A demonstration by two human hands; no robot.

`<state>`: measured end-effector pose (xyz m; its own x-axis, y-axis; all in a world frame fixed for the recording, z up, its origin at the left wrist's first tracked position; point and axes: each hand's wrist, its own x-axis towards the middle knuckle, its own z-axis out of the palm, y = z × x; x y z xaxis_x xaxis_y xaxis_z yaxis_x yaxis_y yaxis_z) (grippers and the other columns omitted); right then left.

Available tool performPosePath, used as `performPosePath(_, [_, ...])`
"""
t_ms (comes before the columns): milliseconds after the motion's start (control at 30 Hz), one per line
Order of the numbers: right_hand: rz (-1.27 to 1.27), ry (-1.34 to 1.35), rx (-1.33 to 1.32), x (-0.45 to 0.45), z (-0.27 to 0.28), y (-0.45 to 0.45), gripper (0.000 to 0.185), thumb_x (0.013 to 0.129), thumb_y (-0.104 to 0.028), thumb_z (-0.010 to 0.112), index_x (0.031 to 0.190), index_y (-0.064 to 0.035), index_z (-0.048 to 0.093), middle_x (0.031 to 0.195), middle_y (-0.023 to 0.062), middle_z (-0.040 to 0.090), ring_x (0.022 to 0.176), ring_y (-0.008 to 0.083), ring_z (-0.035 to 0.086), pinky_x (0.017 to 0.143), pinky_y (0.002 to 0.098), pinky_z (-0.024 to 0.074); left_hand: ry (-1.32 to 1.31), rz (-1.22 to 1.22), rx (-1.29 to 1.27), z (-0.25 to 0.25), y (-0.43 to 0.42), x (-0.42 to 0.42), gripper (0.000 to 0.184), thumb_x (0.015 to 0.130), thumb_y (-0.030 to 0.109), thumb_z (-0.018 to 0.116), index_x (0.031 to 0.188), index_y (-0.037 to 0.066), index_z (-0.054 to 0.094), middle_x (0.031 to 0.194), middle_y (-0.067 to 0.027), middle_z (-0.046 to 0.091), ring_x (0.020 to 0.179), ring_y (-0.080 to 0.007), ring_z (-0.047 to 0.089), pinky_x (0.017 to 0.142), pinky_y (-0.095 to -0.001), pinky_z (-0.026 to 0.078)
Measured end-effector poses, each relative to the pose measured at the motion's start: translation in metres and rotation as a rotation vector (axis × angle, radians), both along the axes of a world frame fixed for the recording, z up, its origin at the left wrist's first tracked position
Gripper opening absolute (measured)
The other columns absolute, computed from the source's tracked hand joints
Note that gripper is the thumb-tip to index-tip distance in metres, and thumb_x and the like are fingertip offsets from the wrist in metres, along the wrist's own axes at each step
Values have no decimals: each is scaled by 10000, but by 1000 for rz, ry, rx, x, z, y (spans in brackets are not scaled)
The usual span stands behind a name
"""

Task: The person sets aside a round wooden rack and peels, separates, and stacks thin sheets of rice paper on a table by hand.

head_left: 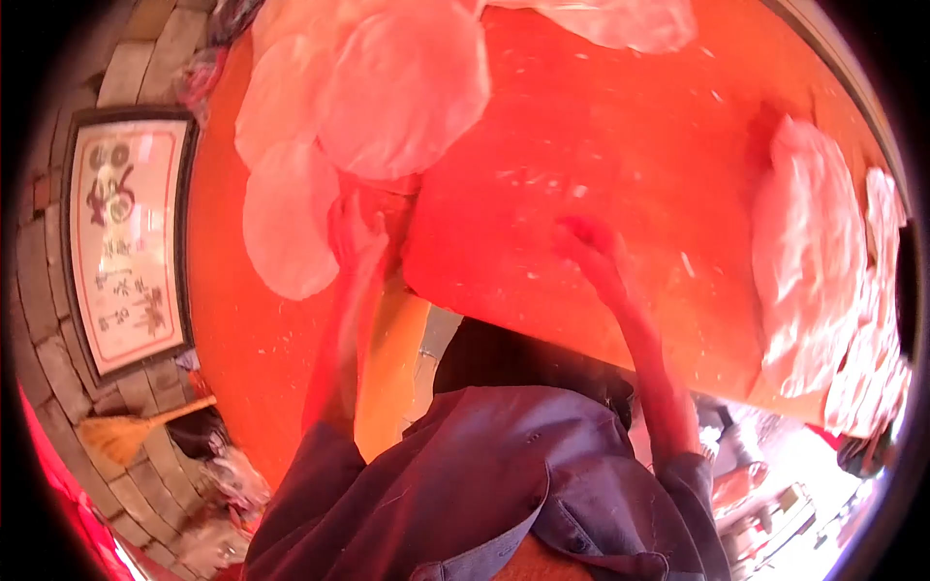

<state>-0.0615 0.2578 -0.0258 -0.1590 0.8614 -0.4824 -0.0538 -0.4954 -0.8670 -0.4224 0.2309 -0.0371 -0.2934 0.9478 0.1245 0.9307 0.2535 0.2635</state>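
Observation:
Flat, round pale sheets (402,92) overlap at the upper left of the red-orange table (542,145). My left hand (356,230) is at the right edge of the lowest round sheet (289,221), its fingers bent together; whether it grips the sheet is too blurred to tell. Over the middle of the table, my right hand (593,250) has its fingers curled together, and nothing shows in them. Small white scraps lie on the surface near it.
A larger pale sheet (812,257) lies at the right, beside crumpled striped material (872,320). More pale sheets (620,19) are at the top. A framed sign (128,242) and a broom (121,436) are on the left, beyond the table.

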Motion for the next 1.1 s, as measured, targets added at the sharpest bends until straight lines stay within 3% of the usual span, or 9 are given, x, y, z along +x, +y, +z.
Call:
performPosePath(33, [16, 37, 3, -25, 3, 22, 238, 800, -122, 678, 1013, -16, 667, 904, 125, 672, 793, 212, 643, 663, 329, 507, 192, 23, 10, -10, -9, -28, 543, 786, 181, 678, 1275, 21, 507, 1231, -187, 553, 1176, -350, 497, 991, -420, 416])
performPosePath(267, [49, 62, 52, -151, 15, 148, 223, 825, -166, 672, 991, -17, 672, 854, 73, 659, 750, 157, 608, 633, 297, 476, 7, 49, -53, -47, -31, -114, 597, 762, 198, 654, 1306, 33, 474, 1266, -162, 531, 1187, -328, 484, 941, -417, 446])
performPosePath(467, [58, 26, 110, -168, 17, 175, 226, 846, -204, 666, 972, -17, 676, 811, 28, 648, 713, 110, 578, 607, 269, 450, 146, 148, -157, -17, -13, -112, 529, 761, 127, 617, 1271, 33, 513, 1096, -162, 616, 884, -375, 615, 756, -423, 512])
performPosePath(533, [22, 26, 148, -141, 24, 165, 229, 853, -217, 665, 966, -18, 678, 796, 13, 645, 700, 95, 568, 598, 259, 441, -62, 219, -165, -6, -9, -130, 427, 778, 85, 608, 1194, -3, 572, 804, -115, 639, 688, -245, 613, 637, -340, 495])
performPosePath(733, [-240, -170, 32, 8, -16, 104, 210, 857, -255, 658, 903, -50, 660, 685, -57, 559, 580, 42, 477, 488, 228, 356, -901, 347, 187, 61, 29, -111, 265, 850, 48, 614, 1104, -23, 628, 876, -20, 626, 755, -75, 563, 645, -251, 470])
performPosePath(800, [-228, -306, 98, 43, -40, 80, 207, 842, -280, 668, 858, -75, 658, 677, -75, 525, 546, 26, 409, 451, 237, 289, -844, 206, 163, 58, 58, -117, 213, 849, 106, 668, 1028, -8, 649, 877, 10, 616, 756, -56, 558, 646, -236, 460])
performPosePath(900, [-264, -358, 90, 55, -19, 61, 213, 840, -288, 672, 845, -76, 666, 681, -81, 526, 552, 23, 405, 460, 237, 286, -1187, 175, 167, 61, 109, -151, 285, 837, 64, 645, 1119, 22, 633, 981, -30, 655, 859, -132, 623, 757, -288, 515])
performPosePath(1000, [-325, -367, 139, 84, -27, 51, 203, 846, -273, 667, 846, -71, 677, 677, -90, 522, 557, 23, 405, 470, 231, 281, -1332, -53, -12, 149, 147, -200, 281, 825, 53, 651, 1106, 53, 641, 998, -38, 661, 888, -130, 634, 766, -293, 526])
performPosePath(1100, [-364, -381, 130, 105, -46, 42, 186, 853, -240, 656, 870, -58, 689, 687, -92, 528, 580, 28, 423, 488, 224, 294, -893, -114, 31, 235, 174, -271, 344, 840, 98, 660, 1175, 43, 603, 1042, -43, 652, 912, -135, 637, 791, -278, 516])
